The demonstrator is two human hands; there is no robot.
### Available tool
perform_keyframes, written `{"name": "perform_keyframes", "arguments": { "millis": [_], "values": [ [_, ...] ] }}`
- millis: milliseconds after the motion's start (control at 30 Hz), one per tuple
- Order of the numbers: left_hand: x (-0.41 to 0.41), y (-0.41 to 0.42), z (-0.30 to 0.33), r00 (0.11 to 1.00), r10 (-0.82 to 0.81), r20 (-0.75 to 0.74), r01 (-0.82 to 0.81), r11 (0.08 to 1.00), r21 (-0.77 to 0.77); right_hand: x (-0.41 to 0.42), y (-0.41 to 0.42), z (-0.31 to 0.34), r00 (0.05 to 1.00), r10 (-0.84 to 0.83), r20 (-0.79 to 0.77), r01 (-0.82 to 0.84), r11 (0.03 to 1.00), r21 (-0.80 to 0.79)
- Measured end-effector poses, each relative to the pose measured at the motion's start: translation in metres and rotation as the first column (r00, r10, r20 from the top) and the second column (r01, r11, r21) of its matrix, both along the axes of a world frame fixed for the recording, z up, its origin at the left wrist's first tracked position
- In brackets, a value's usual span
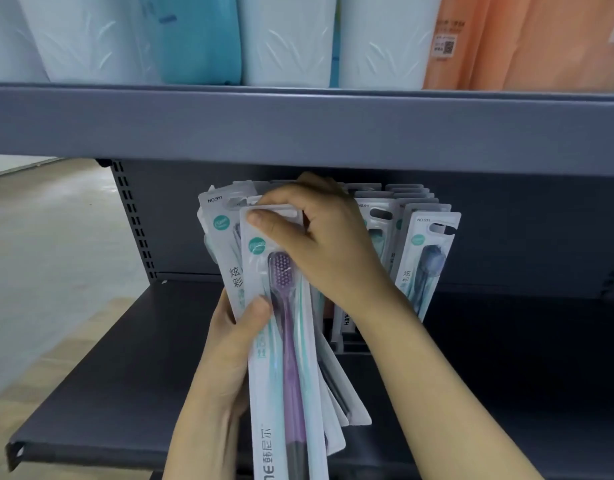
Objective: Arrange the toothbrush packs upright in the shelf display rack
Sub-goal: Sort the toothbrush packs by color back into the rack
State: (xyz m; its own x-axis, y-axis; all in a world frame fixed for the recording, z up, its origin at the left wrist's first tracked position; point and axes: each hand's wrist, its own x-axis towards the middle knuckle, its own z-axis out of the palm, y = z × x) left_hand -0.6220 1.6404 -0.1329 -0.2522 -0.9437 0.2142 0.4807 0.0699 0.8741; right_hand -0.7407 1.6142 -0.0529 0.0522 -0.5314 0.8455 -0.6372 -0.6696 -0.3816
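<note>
Grey metal shelving (pixel 101 368), upper shelf edge (pixel 298 126) overhead. Left hand (pixel 229 344) grips a fanned bundle of toothbrush packs (pixel 336 386) from below, thumb curled over the front pack (pixel 281 341), which shows a purple brush. Right hand (pixel 319 237) pinches that pack's top edge, thumb across the hang tab. Just behind, more packs stand upright in the display rack (pixel 350 344); rightmost rack pack (pixel 425 261) holds a dark brush. Above, pale cups (pixel 288 39) and orange packages (pixel 506 43).

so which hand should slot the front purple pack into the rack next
Right, probably. The right hand already pinches the top of the purple pack, nearest the rack; the left hand holds the remaining bundle.
</note>
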Motion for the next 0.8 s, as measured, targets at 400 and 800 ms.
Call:
{"name": "perform_keyframes", "arguments": {
  "millis": [400,800],
  "values": [
    [0.007,-0.002,0.002,0.992,-0.102,0.080,0.106,0.993,-0.048,0.029,-0.007,0.004,0.990,-0.087,0.111,0.085,0.996,0.021],
    [0.010,-0.013,-0.004,0.987,0.140,-0.077,-0.139,0.990,0.012,-0.013,0.005,-0.001,0.964,-0.233,0.126,0.235,0.972,0.003]
  ]
}}
